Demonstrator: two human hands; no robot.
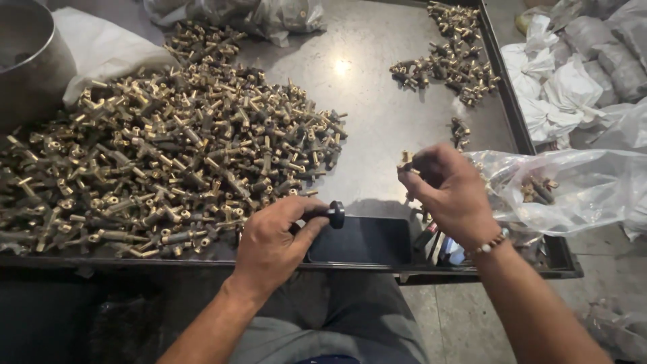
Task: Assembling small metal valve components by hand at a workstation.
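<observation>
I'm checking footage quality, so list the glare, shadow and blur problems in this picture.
Head view: a bright glare spot sits on the metal tray; the big pile of brass fittings is sharp; the right hand is slightly motion-blurred; the left hand, holding a black knobbed tool, is crisp; the clear plastic bag throws soft reflections; the lower left corner falls into deep shadow.

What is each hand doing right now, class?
Left hand: closed on a black knobbed tool.
Right hand: closed on a small brass fitting.

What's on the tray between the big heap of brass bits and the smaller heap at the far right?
In the head view, only bare grey tray separates the big brass heap from the smaller heap.
</observation>
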